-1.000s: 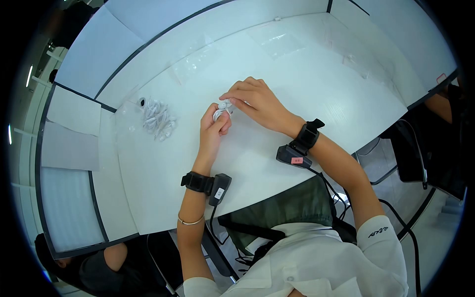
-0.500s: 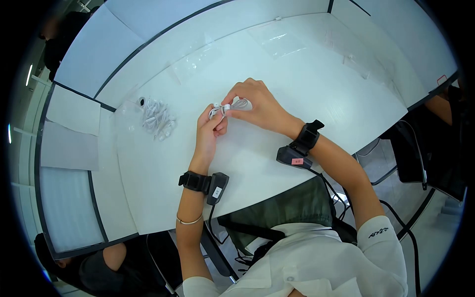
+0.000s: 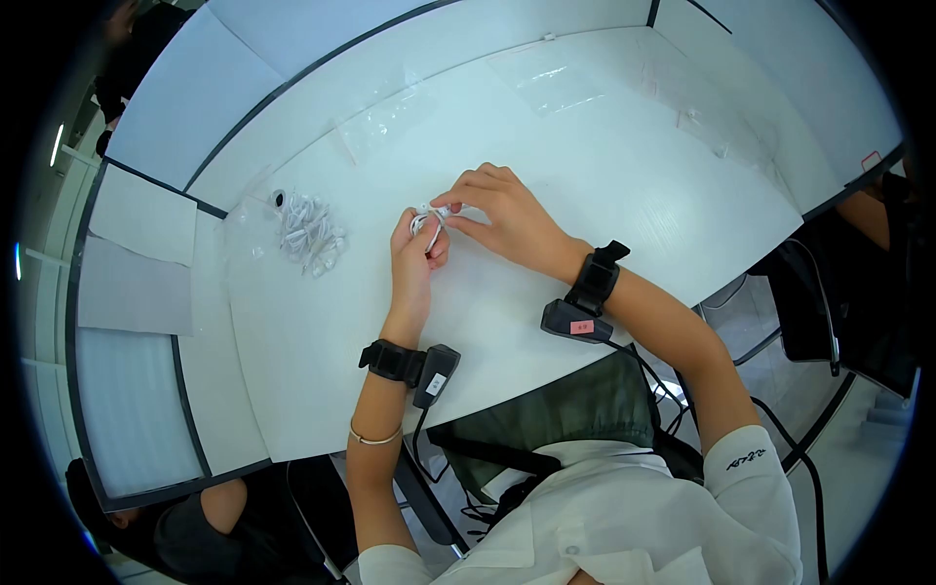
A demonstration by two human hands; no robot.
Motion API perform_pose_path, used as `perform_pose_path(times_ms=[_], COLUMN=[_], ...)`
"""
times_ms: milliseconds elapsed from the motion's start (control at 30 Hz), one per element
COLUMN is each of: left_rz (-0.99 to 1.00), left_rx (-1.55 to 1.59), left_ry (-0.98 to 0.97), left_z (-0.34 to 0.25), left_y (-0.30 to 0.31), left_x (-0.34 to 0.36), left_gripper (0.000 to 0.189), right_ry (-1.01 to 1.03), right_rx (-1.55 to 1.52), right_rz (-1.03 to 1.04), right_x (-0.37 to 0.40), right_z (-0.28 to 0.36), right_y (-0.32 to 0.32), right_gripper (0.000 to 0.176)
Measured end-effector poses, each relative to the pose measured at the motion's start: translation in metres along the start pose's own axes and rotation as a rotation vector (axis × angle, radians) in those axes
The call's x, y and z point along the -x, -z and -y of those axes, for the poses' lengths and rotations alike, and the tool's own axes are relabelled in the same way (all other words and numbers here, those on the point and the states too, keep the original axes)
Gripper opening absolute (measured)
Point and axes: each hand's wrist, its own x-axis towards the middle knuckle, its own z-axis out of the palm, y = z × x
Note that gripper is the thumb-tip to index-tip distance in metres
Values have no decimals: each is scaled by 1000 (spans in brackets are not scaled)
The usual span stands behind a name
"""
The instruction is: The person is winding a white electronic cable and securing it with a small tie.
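Observation:
Above the middle of the table, both hands meet at a coiled white cable (image 3: pixel 423 223) with small white ends, looking like earphones. My left hand (image 3: pixel 414 255) is closed around the loops, thumb uppermost. From the right, my right hand (image 3: pixel 502 210) pinches the upper end of the bundle between thumb and fingertips. The fingers partly cover the cable, so how it is wound there is hidden. To the left of my hands lies a pile of similar white cables (image 3: pixel 310 234), tangled close together on the table.
A small dark round object (image 3: pixel 280 199) sits beside the pile. Clear plastic bags (image 3: pixel 385 122) lie along the back of the white table (image 3: pixel 585 185), which low partitions (image 3: pixel 322 107) enclose. Black wrist devices (image 3: pixel 436 375) trail cords. Other people are at the edges.
The loop end that stuck out toward my right palm no longer shows there. My right fingers have shifted slightly left and lie closer over the bundle; my left hand keeps its grip.

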Motion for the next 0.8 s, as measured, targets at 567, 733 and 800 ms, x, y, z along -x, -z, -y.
perform_pose_path(times_ms=[567,733,800], left_rz=[-81,-49,-32], left_rx=[21,57,55], left_ry=[-80,-80,-83], left_z=[2,1,-1], left_y=[-6,-3,-4], left_x=[0,-1,0], left_gripper=[17,15,15], right_ry=[9,-128,-59], right_rx=[41,-119,30], right_rz=[-56,-107,-100], right_x=[-1,-4,-5], right_z=[6,9,7], right_y=[1,7,13], right_gripper=[19,20,20])
